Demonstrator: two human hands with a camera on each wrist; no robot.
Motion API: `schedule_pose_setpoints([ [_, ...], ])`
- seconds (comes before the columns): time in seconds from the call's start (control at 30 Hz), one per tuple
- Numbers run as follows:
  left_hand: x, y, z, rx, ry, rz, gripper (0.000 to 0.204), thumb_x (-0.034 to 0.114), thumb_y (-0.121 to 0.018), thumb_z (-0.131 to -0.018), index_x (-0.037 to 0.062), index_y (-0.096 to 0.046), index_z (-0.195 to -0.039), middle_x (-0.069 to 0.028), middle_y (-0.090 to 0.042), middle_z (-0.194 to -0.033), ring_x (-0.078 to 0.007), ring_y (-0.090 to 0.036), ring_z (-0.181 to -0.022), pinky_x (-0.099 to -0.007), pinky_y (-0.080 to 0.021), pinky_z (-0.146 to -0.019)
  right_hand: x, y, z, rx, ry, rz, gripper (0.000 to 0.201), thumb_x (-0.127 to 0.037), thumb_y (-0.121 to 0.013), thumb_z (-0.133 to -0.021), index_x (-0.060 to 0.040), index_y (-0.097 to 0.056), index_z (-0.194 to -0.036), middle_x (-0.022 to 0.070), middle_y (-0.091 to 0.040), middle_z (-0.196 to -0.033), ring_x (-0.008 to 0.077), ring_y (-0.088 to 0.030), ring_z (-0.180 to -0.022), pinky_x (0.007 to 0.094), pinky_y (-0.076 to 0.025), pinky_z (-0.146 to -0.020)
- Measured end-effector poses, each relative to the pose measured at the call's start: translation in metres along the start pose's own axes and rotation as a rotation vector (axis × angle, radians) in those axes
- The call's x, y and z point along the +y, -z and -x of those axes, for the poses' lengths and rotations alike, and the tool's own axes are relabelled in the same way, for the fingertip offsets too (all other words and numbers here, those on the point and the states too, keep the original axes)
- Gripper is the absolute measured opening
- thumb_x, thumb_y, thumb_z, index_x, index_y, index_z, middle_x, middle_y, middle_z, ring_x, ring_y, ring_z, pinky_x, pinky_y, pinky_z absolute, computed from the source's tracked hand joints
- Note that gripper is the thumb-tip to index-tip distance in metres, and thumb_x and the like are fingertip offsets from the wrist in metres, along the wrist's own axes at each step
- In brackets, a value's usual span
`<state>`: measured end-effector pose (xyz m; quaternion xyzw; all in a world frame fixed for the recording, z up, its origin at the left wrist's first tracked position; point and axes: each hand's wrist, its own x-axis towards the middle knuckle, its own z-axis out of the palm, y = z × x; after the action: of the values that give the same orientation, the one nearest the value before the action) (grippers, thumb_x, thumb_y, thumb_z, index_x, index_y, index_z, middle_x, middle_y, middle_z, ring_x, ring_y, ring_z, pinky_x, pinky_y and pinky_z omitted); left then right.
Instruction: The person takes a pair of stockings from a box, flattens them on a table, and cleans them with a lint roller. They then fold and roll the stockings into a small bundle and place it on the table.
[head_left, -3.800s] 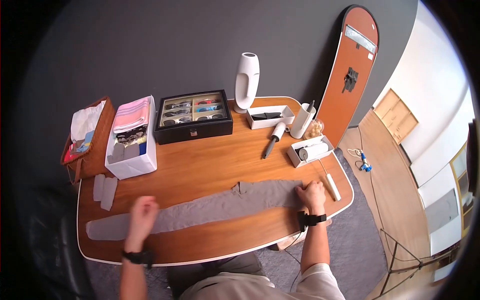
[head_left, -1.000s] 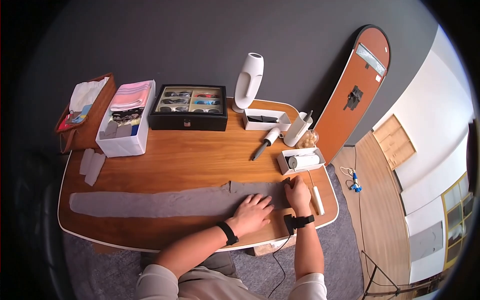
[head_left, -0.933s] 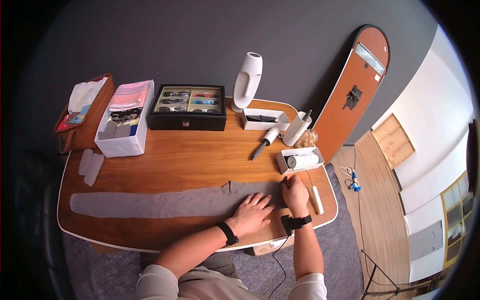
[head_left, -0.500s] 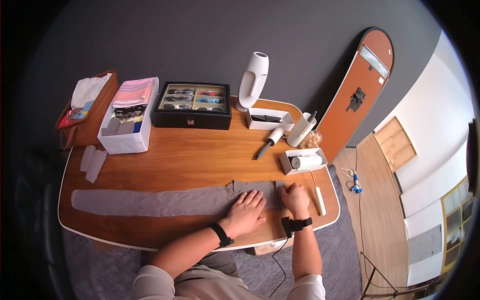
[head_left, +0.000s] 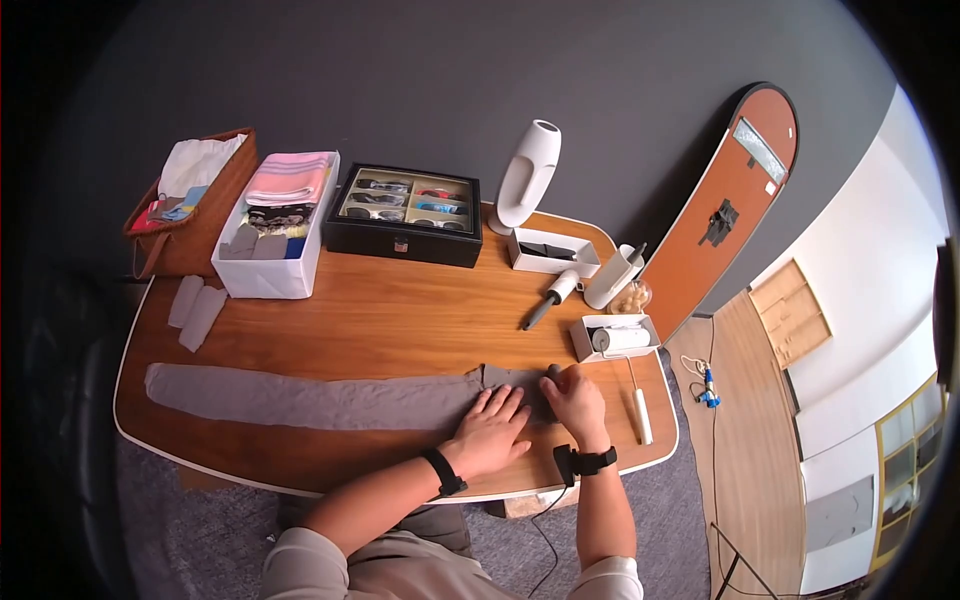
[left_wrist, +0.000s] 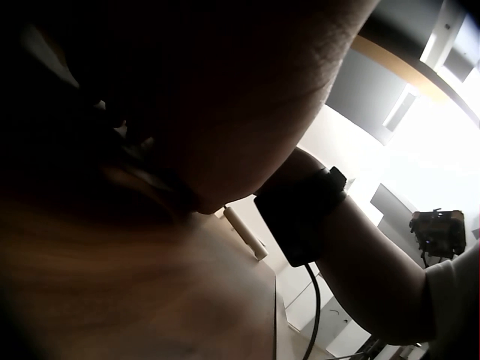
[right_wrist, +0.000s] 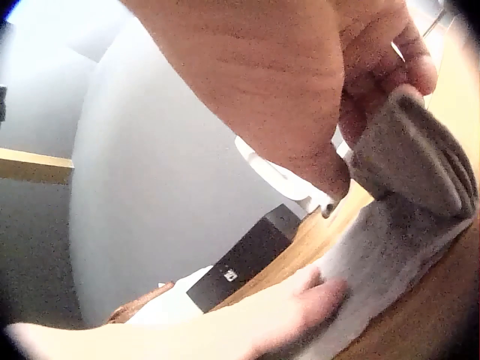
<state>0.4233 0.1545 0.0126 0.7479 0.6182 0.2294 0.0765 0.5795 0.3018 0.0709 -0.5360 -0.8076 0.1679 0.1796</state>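
On the near side of a wooden table, a long grey cloth is pressed down by the left hand, its fingers spread, while the cloth's folded end is pinched between the right hand's thumb and fingers.

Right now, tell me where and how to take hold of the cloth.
Best pinch the cloth by its folded end, coming from the right: that end stands up in thick layers, and the right grip holds it there. The rest lies thin and flat on the table, the left grip resting on it, so it would likely be harder to pick up.
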Motion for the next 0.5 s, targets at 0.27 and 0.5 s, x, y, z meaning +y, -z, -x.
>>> schedule_pose_setpoints([
  [0.27,-0.005,0.005,0.009,0.040,0.005,-0.012,0.069,0.048,-0.065,-0.105,0.0017,-0.058,-0.156,-0.0273,-0.043,-0.172,-0.0436,-0.034,-0.163,-0.0597,-0.023,-0.134,0.019,-0.009,-0.006,0.071,-0.046,0.245,0.039,-0.040,-0.076,-0.094,-0.0027,-0.081,-0.106,0.0219,-0.081,-0.096,0.0412,-0.080,-0.092,0.0502,-0.063,-0.083],
  [0.5,-0.009,0.003,0.019,0.019,0.026,-0.001,0.071,0.049,-0.063,-0.106,0.0003,-0.056,-0.157,-0.0276,-0.042,-0.172,-0.0428,-0.034,-0.163,-0.0590,-0.023,-0.134,0.030,-0.032,-0.015,-0.106,-0.076,0.121,0.048,-0.045,-0.081,-0.087,-0.0002,-0.080,-0.104,0.0244,-0.081,-0.099,0.0428,-0.079,-0.095,0.0489,-0.062,-0.084],
])
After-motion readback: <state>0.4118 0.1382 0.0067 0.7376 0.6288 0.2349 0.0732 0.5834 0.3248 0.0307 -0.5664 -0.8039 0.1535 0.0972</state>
